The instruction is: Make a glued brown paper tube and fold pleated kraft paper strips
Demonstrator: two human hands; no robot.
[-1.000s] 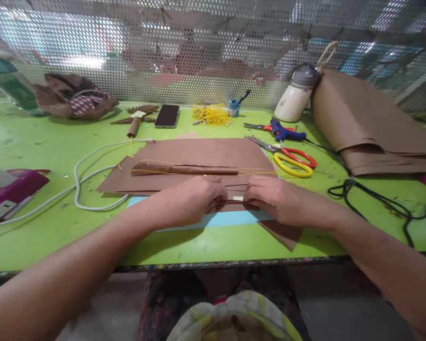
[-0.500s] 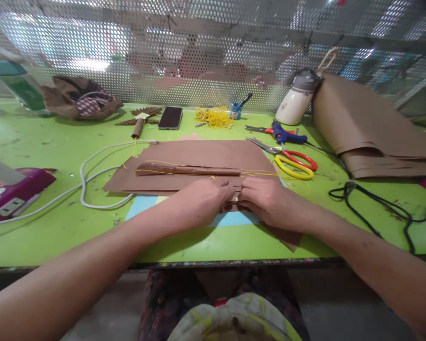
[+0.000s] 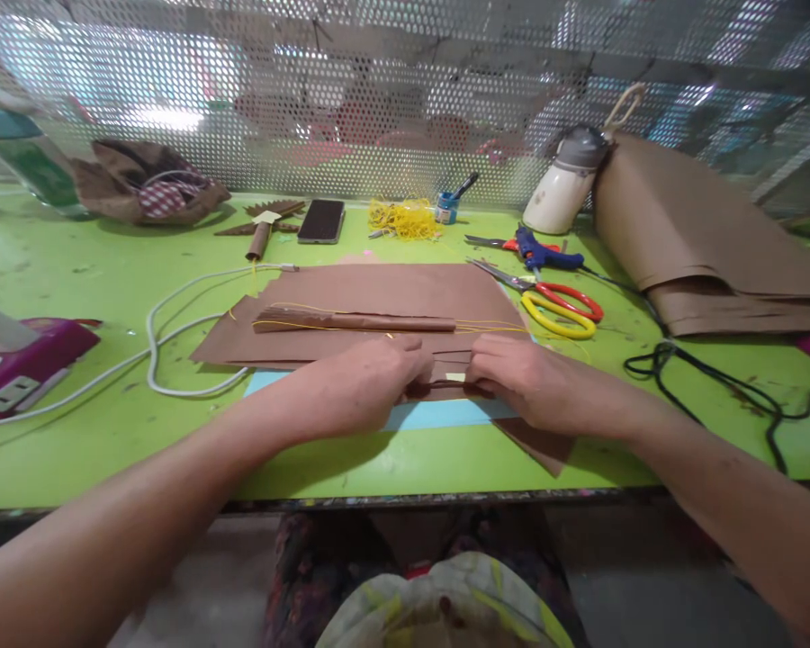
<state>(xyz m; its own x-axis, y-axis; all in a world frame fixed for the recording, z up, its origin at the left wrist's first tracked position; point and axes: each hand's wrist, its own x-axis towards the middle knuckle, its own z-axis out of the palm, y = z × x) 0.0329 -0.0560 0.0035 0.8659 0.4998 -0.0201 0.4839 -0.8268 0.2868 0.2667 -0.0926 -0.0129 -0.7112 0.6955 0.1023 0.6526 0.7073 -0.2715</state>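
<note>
My left hand (image 3: 384, 373) and my right hand (image 3: 523, 373) are both closed on a narrow folded strip of brown paper (image 3: 445, 389) near the table's front. A short bare stretch of the strip shows between them, with a small pale yellow piece (image 3: 454, 377) on it. Under the strip lie a large brown paper sheet (image 3: 391, 281) and a light blue sheet (image 3: 438, 415). Just beyond my hands, a long folded brown paper strip (image 3: 357, 321) rests on the large sheet, with thin yellow string running along it. My fingertips are partly hidden.
Scissors (image 3: 560, 306) with red and yellow handles and a blue glue gun (image 3: 546, 252) lie to the right. Further back are a phone (image 3: 321, 221), yellow shreds (image 3: 403, 219) and a white bottle (image 3: 563, 184). A white cable (image 3: 152, 351) loops at left beside a purple power strip (image 3: 33, 364).
My hands have moved apart along the folded paper strip, the left one leftward and the right one slightly rightward. More of the strip and the pale yellow piece now shows between them.
</note>
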